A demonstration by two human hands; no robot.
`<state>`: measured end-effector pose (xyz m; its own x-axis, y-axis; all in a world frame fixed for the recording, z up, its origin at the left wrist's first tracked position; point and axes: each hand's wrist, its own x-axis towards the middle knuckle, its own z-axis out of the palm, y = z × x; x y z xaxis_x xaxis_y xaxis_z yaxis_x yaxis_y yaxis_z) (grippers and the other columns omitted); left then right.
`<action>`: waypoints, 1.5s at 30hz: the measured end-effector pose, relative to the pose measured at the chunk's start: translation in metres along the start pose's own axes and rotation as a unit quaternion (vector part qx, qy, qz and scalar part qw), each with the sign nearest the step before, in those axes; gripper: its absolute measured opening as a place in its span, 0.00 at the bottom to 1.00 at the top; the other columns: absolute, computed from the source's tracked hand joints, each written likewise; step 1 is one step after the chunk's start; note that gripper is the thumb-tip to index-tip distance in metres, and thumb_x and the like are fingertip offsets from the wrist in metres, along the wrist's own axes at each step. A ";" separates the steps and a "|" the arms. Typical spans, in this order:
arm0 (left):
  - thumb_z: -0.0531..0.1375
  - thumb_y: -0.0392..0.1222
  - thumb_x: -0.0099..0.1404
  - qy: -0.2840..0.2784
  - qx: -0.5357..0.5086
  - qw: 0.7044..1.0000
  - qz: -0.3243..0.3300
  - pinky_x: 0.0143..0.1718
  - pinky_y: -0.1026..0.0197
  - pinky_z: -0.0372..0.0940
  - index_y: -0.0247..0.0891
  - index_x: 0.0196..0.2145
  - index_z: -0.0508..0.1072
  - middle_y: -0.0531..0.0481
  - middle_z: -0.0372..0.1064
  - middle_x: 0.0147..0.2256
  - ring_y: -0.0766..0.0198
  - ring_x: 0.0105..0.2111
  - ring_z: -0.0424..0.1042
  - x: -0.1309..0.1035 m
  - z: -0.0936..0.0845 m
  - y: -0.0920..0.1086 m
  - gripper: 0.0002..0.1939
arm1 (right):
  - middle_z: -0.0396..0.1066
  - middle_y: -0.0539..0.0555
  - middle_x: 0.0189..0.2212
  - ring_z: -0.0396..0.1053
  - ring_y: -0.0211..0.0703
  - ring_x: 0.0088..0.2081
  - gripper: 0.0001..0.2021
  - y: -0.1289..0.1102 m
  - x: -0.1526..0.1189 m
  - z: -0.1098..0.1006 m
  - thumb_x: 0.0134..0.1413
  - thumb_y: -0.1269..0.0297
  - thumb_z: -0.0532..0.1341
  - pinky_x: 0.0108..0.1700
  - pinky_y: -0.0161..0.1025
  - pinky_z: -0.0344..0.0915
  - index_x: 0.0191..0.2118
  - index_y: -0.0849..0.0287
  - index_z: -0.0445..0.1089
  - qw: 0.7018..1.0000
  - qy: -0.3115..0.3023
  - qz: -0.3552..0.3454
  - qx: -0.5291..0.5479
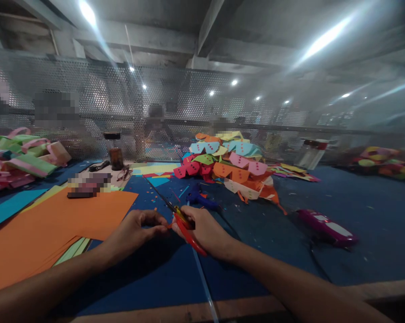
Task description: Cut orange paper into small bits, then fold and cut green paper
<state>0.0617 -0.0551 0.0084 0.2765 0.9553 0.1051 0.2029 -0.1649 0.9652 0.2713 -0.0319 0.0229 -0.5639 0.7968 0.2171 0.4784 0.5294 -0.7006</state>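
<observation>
My right hand (207,229) is closed around scissors (189,237) with red and yellow handles. Their dark blades point away from me, toward the upper left. Thumb and fingers of my left hand (140,229) pinch a small orange strip (170,226), probably paper. The fingertips of my right hand meet the other end of this strip. Just beyond my hands lies a blue glue gun (202,198) on the blue table cover (138,287). A clear stick (204,282) runs under my right hand toward the table's front edge.
Orange paper sheets (77,215) spread at left, with a blurred-out object on them. Behind the glue gun rises a pile of colourful paper masks (229,166). A purple device (326,229) lies right. Jars (115,152) stand before a perforated metal screen (175,98).
</observation>
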 end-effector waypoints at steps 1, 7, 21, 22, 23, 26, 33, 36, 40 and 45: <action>0.66 0.45 0.55 -0.003 -0.016 1.000 0.000 0.33 0.61 0.63 0.39 0.27 0.78 0.49 0.76 0.27 0.60 0.29 0.73 0.001 -0.001 0.001 0.07 | 0.61 0.44 0.22 0.57 0.34 0.25 0.07 -0.001 -0.001 -0.001 0.52 0.67 0.61 0.26 0.31 0.50 0.27 0.58 0.60 1.000 0.004 0.000 -0.022; 0.68 0.46 0.54 0.061 -0.095 0.994 0.002 0.36 0.61 0.66 0.38 0.29 0.78 0.50 0.76 0.26 0.62 0.30 0.73 0.007 -0.017 0.006 0.09 | 0.69 0.49 0.29 0.63 0.37 0.28 0.03 -0.005 -0.004 -0.008 0.54 0.68 0.58 0.31 0.33 0.54 0.33 0.58 0.62 0.991 0.034 -0.020 -0.127; 0.73 0.46 0.49 0.142 -0.199 0.970 -0.011 0.37 0.65 0.65 0.38 0.29 0.77 0.53 0.74 0.28 0.66 0.31 0.73 0.012 -0.035 0.013 0.13 | 0.70 0.56 0.43 0.69 0.45 0.40 0.13 -0.004 -0.005 -0.010 0.58 0.61 0.55 0.37 0.36 0.58 0.47 0.58 0.66 0.953 0.030 -0.005 -0.301; 0.73 0.46 0.49 0.143 -0.198 0.970 -0.010 0.37 0.65 0.65 0.37 0.30 0.77 0.53 0.74 0.28 0.66 0.31 0.73 0.012 -0.035 0.013 0.13 | 0.71 0.56 0.43 0.70 0.45 0.39 0.13 -0.005 -0.005 -0.010 0.58 0.60 0.55 0.37 0.36 0.58 0.47 0.58 0.66 0.952 0.031 -0.003 -0.304; 0.73 0.46 0.49 0.143 -0.196 0.970 -0.008 0.37 0.65 0.65 0.37 0.30 0.77 0.53 0.74 0.28 0.66 0.31 0.73 0.012 -0.035 0.013 0.13 | 0.71 0.56 0.43 0.70 0.45 0.39 0.13 -0.005 -0.005 -0.010 0.58 0.60 0.55 0.36 0.36 0.58 0.46 0.58 0.67 0.951 0.033 -0.002 -0.307; 0.72 0.45 0.50 0.144 -0.192 0.971 0.001 0.37 0.64 0.65 0.37 0.29 0.77 0.52 0.73 0.28 0.65 0.31 0.72 0.012 -0.035 0.012 0.12 | 0.72 0.56 0.42 0.70 0.45 0.38 0.13 -0.004 -0.005 -0.010 0.59 0.59 0.55 0.35 0.36 0.57 0.45 0.58 0.67 0.950 0.034 -0.003 -0.311; 0.71 0.44 0.52 0.130 -0.184 0.974 -0.006 0.37 0.63 0.65 0.37 0.32 0.78 0.50 0.75 0.29 0.65 0.31 0.72 0.012 -0.036 0.011 0.12 | 0.73 0.53 0.33 0.70 0.43 0.36 0.09 -0.008 -0.005 -0.011 0.58 0.61 0.56 0.32 0.35 0.51 0.41 0.58 0.69 0.950 0.018 0.001 -0.310; 0.71 0.45 0.51 0.127 -0.181 0.975 -0.007 0.37 0.63 0.65 0.37 0.33 0.78 0.50 0.75 0.28 0.65 0.31 0.71 0.012 -0.035 0.012 0.13 | 0.74 0.52 0.32 0.70 0.42 0.34 0.09 -0.008 -0.005 -0.011 0.58 0.61 0.56 0.30 0.35 0.49 0.40 0.57 0.69 0.950 0.008 0.009 -0.312; 0.70 0.45 0.52 0.122 -0.182 0.976 -0.008 0.38 0.63 0.64 0.37 0.33 0.78 0.50 0.75 0.28 0.65 0.31 0.71 0.013 -0.035 0.011 0.12 | 0.75 0.52 0.31 0.72 0.43 0.32 0.09 -0.004 -0.004 -0.010 0.58 0.59 0.57 0.29 0.36 0.48 0.41 0.56 0.68 0.945 0.016 0.001 -0.328; 0.70 0.45 0.52 0.122 -0.173 0.977 -0.003 0.36 0.62 0.64 0.37 0.33 0.78 0.49 0.75 0.28 0.64 0.30 0.71 0.013 -0.035 0.011 0.12 | 0.76 0.53 0.30 0.74 0.45 0.32 0.11 -0.002 -0.005 -0.010 0.59 0.56 0.56 0.29 0.37 0.48 0.41 0.56 0.68 0.932 0.014 0.005 -0.363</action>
<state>0.0346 -0.0363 0.0290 0.0360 0.9930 0.1123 -0.1366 -0.1064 0.9849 0.2793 -0.0339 0.0302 -0.5440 0.8048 0.2375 0.8187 0.5711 -0.0601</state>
